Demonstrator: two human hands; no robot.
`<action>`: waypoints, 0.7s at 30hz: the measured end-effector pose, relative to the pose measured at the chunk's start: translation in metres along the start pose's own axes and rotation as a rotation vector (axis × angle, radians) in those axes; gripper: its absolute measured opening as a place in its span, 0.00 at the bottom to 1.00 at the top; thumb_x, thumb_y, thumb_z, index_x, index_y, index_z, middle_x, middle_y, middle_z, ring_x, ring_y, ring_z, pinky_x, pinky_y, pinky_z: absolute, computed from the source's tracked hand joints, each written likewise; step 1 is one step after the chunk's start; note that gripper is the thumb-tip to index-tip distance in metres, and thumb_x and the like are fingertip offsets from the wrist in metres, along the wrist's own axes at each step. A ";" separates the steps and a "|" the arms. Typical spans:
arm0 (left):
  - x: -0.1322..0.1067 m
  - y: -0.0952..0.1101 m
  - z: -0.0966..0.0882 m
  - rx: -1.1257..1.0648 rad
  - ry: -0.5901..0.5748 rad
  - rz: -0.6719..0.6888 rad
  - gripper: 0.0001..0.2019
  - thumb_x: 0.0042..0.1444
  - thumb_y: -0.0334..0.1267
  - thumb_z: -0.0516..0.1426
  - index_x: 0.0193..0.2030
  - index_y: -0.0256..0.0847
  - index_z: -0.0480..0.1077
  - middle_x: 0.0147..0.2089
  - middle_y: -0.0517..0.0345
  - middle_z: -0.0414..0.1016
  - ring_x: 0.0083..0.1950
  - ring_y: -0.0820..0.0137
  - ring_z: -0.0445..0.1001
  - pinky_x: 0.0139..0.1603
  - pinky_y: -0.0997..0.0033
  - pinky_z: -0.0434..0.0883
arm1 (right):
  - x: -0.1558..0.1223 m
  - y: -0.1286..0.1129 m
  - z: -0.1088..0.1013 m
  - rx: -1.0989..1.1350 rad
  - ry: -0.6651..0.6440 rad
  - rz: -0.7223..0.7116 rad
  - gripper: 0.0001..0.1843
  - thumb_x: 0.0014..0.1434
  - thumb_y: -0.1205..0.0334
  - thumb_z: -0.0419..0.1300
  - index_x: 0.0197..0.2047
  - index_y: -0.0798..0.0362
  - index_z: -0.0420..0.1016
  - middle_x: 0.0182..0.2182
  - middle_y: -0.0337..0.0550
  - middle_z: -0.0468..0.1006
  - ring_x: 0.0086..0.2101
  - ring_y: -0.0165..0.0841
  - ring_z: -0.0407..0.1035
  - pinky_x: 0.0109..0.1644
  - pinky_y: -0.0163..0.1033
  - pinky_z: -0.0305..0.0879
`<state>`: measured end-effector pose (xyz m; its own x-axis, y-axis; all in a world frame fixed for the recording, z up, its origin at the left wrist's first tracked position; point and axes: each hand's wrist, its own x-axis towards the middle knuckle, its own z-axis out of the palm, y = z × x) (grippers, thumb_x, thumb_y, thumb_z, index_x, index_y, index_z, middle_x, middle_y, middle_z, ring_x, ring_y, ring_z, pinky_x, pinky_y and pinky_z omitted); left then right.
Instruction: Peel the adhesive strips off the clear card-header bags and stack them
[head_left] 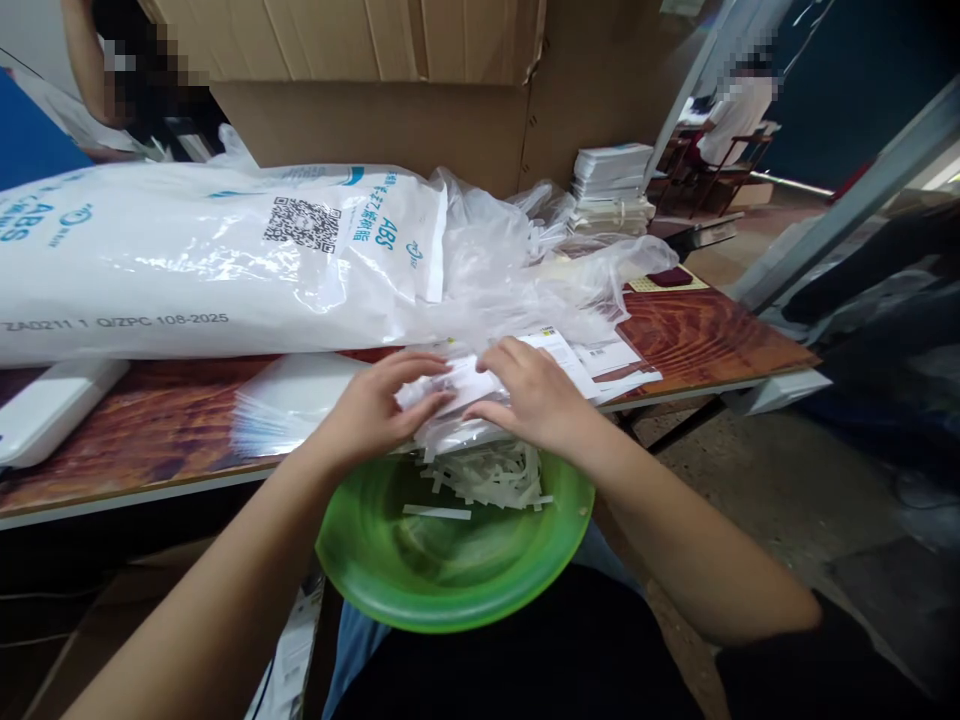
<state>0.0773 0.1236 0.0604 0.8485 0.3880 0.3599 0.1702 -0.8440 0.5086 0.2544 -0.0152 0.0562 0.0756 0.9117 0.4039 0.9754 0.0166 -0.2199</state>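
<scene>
At the table's front edge, my left hand [386, 402] has its fingers and thumb curled onto the left side of a clear plastic bag [457, 430] with a white paper in it. My right hand [536, 395] grips the same bag from the right, thumb below and fingers above. Directly beneath, a green plastic basin [450, 600] sits on my lap, holding a heap of thin whitish strips [491, 475] and one loose strip [437, 512]. To the left lies a fanned stack of clear bags [292, 395]. Printed packets [559, 360] lie behind my right hand.
A large white ABS sack [187, 250] stretches along the wooden table [690, 335], with crumpled clear plastic [510, 260] beside it. Cardboard boxes [390, 120] stand behind. Stacked papers [611, 185] are at the back right. A seated person [739, 120] is farther off.
</scene>
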 end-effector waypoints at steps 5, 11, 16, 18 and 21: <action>-0.016 -0.022 -0.040 0.550 -0.037 -0.481 0.17 0.53 0.46 0.53 0.44 0.40 0.73 0.49 0.49 0.74 0.49 0.57 0.72 0.54 0.55 0.66 | -0.034 0.050 -0.027 -0.044 -0.191 -0.016 0.38 0.49 0.46 0.67 0.60 0.54 0.66 0.60 0.58 0.65 0.59 0.50 0.59 0.59 0.57 0.54; -0.016 -0.053 -0.049 0.720 -0.353 -0.614 0.15 0.47 0.47 0.55 0.37 0.40 0.74 0.42 0.46 0.75 0.46 0.55 0.71 0.44 0.59 0.68 | -0.035 0.081 -0.038 0.047 -0.371 0.026 0.30 0.49 0.58 0.69 0.56 0.48 0.72 0.57 0.49 0.71 0.57 0.46 0.65 0.58 0.52 0.63; -0.010 -0.049 -0.042 0.759 -0.265 -0.778 0.17 0.47 0.46 0.53 0.38 0.38 0.75 0.41 0.45 0.76 0.42 0.56 0.72 0.41 0.59 0.68 | -0.024 0.090 -0.043 0.194 -0.372 0.087 0.29 0.39 0.55 0.73 0.48 0.43 0.78 0.48 0.41 0.78 0.50 0.46 0.72 0.55 0.50 0.67; -0.012 -0.046 -0.039 0.751 -0.234 -0.788 0.18 0.49 0.46 0.52 0.39 0.37 0.75 0.43 0.44 0.75 0.43 0.56 0.71 0.42 0.59 0.67 | -0.022 0.092 -0.044 0.226 -0.371 0.116 0.29 0.38 0.53 0.74 0.47 0.43 0.79 0.47 0.41 0.79 0.49 0.47 0.73 0.54 0.51 0.68; -0.015 -0.047 -0.038 0.748 -0.149 -0.775 0.19 0.52 0.45 0.50 0.41 0.36 0.74 0.45 0.43 0.74 0.45 0.55 0.71 0.43 0.58 0.67 | -0.024 0.092 -0.046 0.262 -0.382 0.131 0.25 0.43 0.52 0.71 0.46 0.44 0.79 0.47 0.41 0.79 0.50 0.45 0.72 0.55 0.51 0.66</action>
<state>0.0374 0.1715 0.0610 0.4229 0.9059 0.0220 0.9047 -0.4207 -0.0671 0.3519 -0.0540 0.0669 0.0651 0.9978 0.0135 0.8738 -0.0505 -0.4836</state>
